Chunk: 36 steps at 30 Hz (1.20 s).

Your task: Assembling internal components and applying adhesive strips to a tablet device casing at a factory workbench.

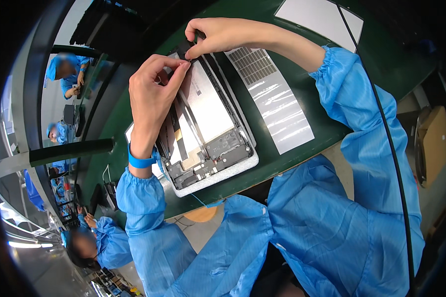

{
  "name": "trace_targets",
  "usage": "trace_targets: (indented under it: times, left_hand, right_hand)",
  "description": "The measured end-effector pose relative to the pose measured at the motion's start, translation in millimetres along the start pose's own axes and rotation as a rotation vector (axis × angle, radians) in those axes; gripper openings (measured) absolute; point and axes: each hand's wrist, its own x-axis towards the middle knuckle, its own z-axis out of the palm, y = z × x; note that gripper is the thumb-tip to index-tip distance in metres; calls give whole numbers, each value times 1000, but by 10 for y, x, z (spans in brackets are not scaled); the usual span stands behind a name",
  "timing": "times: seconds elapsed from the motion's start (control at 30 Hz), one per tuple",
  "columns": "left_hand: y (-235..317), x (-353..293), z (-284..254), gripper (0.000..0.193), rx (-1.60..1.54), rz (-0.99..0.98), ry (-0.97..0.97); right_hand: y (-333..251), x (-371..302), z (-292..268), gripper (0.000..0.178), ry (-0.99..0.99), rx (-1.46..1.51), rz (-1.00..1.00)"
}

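Note:
An opened tablet (208, 101) lies before me, its silver battery area, black flat cables and circuit parts exposed. Under it is a pale foam pad (218, 182), showing along its near and right edges. At the tablet's far end, my left hand (153, 91) has thumb and forefinger pinched together; a blue wrist strap (142, 161) circles that wrist. My right hand (215, 38) comes round from the right, fingers bent and closed at the same far edge, almost touching the left fingertips. Whatever either pinch holds is too small or hidden to make out.
Right of the tablet lies a glossy label sheet (277, 106) with grey rectangles. A white panel (319, 22) rests at the far right of the green table (327, 131). A black cable (381, 111) hangs across my right side. Co-workers in blue (111, 242) sit along the left.

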Motion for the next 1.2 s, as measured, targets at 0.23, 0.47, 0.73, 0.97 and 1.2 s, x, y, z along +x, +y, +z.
trace_targets:
  times: [0.23,0.47,0.73,0.97,1.2]
  left_hand:
    - [-109,25,18,13,-123,-89,-25]
    - [-95,137,56,13,-114,-195,-101]
    - [-176,-6,-214,34,-125,9,55]
    - [-177,-1369,-139,69,-667,-322,168]
    - [-128,-1253,38,83,-767,-170,368]
  right_hand:
    - [-4,17,-63,42,35,-229,-167]
    - [-9,-14,-81,43,-30,-43,-60]
    - [179,-224,57,57,294,9,-312]
    - [-184,-1153,650,41,159,162,-247]
    - [-639,-1054,609,35,262,428,-142]
